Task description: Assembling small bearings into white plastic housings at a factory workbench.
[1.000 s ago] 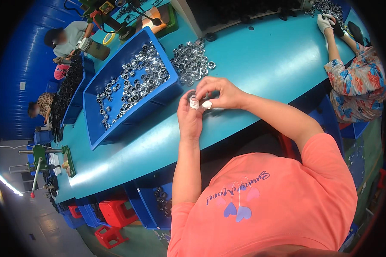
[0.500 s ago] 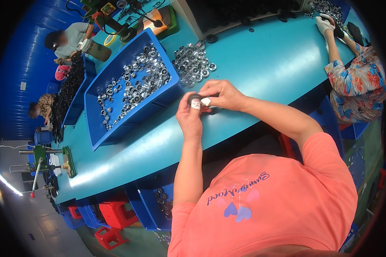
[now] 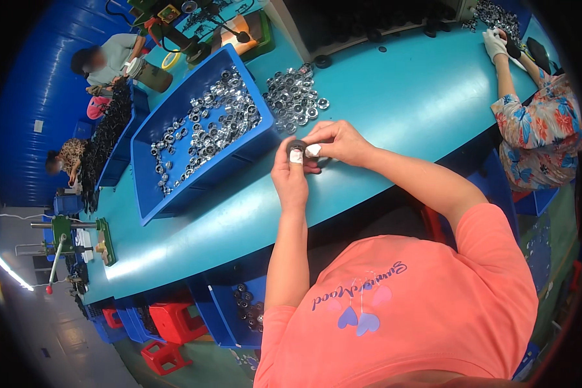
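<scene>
Between both hands, over the near edge of the teal table [image 3: 394, 90], is a small black ring-shaped part [image 3: 297, 145]. My left hand [image 3: 291, 174] is closed round it from the left, its white-wrapped thumb pressed on the face. My right hand [image 3: 341, 143] pinches its right side with thumb and fingers; that thumb also has a white wrap. Fingers hide much of the part. Just beyond my hands lies a heap of shiny silver-and-black round parts [image 3: 294, 97]. To the left stands a blue bin [image 3: 174, 208] with many similar parts scattered inside.
A co-worker in a flowered top [image 3: 537, 136] works at right, white glove on one hand. Two more people sit at far left by a bin of black parts [image 3: 110, 129]. Green presses [image 3: 103, 242] stand on the left end and at the back. Red stools [image 3: 174, 322] are below.
The black ring has tilted between my fingers, and my left thumb sits more squarely on it. The whole view has shifted slightly; the bin and heap look the same.
</scene>
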`<action>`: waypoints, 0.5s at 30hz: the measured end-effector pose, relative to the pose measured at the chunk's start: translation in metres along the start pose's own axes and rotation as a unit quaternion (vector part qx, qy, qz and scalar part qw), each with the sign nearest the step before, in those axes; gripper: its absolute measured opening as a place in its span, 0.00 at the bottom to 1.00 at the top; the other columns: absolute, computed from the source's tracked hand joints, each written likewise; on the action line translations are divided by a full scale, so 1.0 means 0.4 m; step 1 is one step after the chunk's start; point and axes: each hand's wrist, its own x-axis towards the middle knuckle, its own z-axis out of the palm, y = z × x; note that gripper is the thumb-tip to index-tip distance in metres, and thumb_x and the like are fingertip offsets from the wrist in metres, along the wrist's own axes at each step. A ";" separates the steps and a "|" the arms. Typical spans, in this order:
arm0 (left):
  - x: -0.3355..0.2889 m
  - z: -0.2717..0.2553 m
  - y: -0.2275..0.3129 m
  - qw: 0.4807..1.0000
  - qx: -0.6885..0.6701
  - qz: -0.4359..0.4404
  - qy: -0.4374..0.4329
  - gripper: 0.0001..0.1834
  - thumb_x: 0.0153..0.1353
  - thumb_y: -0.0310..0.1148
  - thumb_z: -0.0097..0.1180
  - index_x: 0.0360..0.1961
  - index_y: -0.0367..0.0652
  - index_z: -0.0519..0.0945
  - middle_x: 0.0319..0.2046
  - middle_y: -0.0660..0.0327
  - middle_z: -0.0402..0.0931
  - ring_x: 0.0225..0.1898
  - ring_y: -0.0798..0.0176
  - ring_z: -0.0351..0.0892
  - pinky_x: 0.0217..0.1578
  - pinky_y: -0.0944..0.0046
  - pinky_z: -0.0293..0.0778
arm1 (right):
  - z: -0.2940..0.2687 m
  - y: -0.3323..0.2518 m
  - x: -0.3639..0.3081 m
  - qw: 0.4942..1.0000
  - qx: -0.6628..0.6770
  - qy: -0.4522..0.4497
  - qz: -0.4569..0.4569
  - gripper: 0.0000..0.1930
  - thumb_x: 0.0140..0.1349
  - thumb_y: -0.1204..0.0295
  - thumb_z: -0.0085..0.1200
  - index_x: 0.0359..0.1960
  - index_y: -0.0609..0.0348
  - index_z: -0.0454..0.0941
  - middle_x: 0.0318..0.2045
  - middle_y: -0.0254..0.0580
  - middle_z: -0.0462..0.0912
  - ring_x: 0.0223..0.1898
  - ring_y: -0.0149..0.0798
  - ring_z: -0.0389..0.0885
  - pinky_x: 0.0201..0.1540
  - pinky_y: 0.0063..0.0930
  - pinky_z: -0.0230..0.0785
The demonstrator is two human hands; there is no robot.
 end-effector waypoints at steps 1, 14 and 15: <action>-0.002 -0.003 0.001 1.000 0.006 -0.004 -0.002 0.16 0.74 0.31 0.50 0.58 0.36 0.77 0.35 0.59 0.80 0.26 0.72 0.77 0.24 0.70 0.80 | -0.001 0.001 -0.001 1.000 -0.013 -0.002 -0.028 0.12 0.58 0.71 0.65 0.44 0.52 0.90 0.34 0.37 0.85 0.38 0.32 0.81 0.39 0.26 0.74; -0.014 -0.020 0.014 0.998 0.041 0.005 -0.054 0.32 0.71 0.32 0.55 0.73 0.38 0.62 0.43 0.59 0.79 0.35 0.70 0.78 0.33 0.71 0.78 | -0.003 -0.029 0.003 0.987 0.075 -0.043 0.132 0.18 0.62 0.72 0.61 0.54 0.59 0.82 0.44 0.36 0.87 0.42 0.28 0.84 0.41 0.25 0.76; -0.020 -0.023 0.013 0.996 0.065 0.013 -0.057 0.33 0.70 0.32 0.57 0.73 0.38 0.62 0.44 0.59 0.79 0.36 0.70 0.78 0.34 0.71 0.77 | 0.007 -0.010 0.003 0.982 0.121 -0.046 0.137 0.18 0.62 0.72 0.62 0.53 0.60 0.83 0.44 0.38 0.87 0.44 0.30 0.84 0.46 0.28 0.78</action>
